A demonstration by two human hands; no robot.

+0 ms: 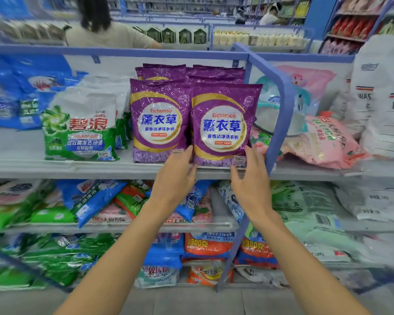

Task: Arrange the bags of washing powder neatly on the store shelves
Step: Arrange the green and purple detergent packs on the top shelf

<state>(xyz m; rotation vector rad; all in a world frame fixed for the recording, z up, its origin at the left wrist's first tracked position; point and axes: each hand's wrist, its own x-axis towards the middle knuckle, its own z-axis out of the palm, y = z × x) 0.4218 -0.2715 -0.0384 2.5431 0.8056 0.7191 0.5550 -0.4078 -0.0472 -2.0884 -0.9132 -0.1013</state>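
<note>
Washing powder bags [96,201] on the lower shelves, bottom half of frame, lie heaped, flat & crossed. Most of the job's left there, I reckon. Among them, low centre, orange bags [206,245] read "300克".

Mid shelf [77,169] is further along:
- White bags [382,98], far rt, are stacked; "WAS…" only partly readable.
- Pink bags [328,142], rt of the blue divider [280,110], lie slumped, not done.
- Green Ariel bag [80,130], centre-left, is upright: "ARIEL" w/ red "碧浪".

At centre, the left purple bag [158,123] & right purple bag [221,126] stand side by side w/ more behind, both "Eichimoo 薰衣草".

My left hand [175,178] & right hand [250,178] flank the rt one's bottom corners. Fingers are loosely straight, tips touching it, nothing pinched.

Price sticker [239,161] is too small to read.
</note>
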